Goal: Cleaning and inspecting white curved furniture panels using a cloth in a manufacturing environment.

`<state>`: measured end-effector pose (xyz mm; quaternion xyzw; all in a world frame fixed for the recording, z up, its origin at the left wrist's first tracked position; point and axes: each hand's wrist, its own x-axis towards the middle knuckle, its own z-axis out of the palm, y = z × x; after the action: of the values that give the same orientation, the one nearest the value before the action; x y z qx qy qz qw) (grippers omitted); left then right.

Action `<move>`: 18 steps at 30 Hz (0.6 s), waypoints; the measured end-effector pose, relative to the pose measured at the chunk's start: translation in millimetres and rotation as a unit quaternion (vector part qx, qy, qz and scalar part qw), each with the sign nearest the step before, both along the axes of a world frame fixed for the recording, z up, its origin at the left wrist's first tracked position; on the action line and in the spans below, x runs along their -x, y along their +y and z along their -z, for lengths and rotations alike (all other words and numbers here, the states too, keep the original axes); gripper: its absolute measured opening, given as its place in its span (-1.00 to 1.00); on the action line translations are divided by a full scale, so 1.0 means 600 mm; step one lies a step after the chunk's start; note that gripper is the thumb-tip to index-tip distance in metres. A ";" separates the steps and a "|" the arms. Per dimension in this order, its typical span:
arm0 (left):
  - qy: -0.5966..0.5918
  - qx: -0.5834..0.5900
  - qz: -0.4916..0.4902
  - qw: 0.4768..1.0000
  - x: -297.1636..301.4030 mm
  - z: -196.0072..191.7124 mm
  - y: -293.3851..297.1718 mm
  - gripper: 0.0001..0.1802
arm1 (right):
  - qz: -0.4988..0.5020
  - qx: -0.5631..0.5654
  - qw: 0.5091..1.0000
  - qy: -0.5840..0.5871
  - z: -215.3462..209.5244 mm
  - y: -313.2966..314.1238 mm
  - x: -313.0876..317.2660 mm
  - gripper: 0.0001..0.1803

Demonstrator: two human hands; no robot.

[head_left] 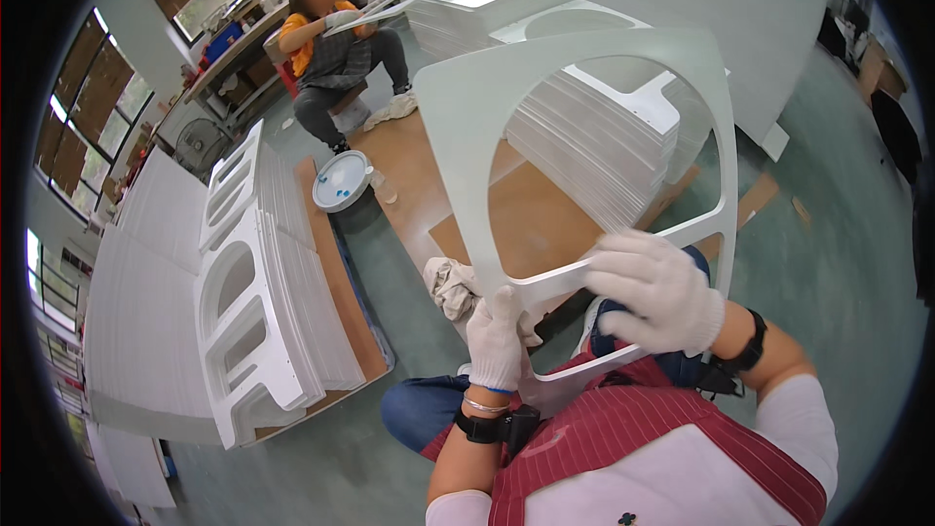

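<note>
1. Holding a white frame panel (458,117) up in front of the body, both hands in white gloves; panel fills centre to 1 o'clock, tilted, with a big arched cutout.
2. Left hand (495,339) at 6 o'clock, fingers closed around the panel's lower left edge, thumb side up, gripping it.
3. Right hand (654,290) just right of the left, at about 5 o'clock, fingers curled and pressed onto the panel's lower crossbar; cannot tell if anything is pinched under the glove.
4. Black wrist straps on both forearms; bracelet on the left wrist.
5. Red striped apron (623,448) at 6 o'clock, blue jeans knee at 7 o'clock.
6. Crumpled rag (450,284) on the floor just left of the left hand.
7. Stack of white panels (263,282) at 9 o'clock on a wooden board, cutouts facing up.
8. Second stack (594,136) behind the held panel, seen through its cutout.
9. Round white lid (342,180) at 10 o'clock on the floor.
10. Another person (336,49) at 11 o'clock, seated, orange top, holding a similar panel.
</note>
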<state>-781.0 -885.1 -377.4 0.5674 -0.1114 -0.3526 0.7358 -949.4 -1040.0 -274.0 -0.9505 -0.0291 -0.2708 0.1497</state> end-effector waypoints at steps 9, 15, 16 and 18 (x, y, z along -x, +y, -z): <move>-0.027 -0.016 0.045 0.999 0.025 -0.018 0.000 -0.61 | 0.190 0.202 0.949 -0.149 -0.054 -0.092 -0.192 -0.28; -0.006 -0.026 0.056 0.998 0.014 0.014 0.003 -0.59 | 0.145 0.234 0.956 -0.100 -0.015 -0.081 -0.175 -0.27; 0.000 -0.022 0.058 0.998 0.014 0.017 -0.001 -0.59 | 0.075 0.207 0.971 -0.097 0.017 -0.065 -0.170 -0.21; 0.004 -0.031 0.055 0.998 0.018 0.009 -0.016 -0.61 | 0.089 0.202 0.972 -0.083 0.008 -0.079 -0.160 -0.20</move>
<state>-791.9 -894.9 -382.6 0.5815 -0.1290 -0.3979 0.6978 -853.5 -1087.5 -278.7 -0.9341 -0.0111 -0.3494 -0.0726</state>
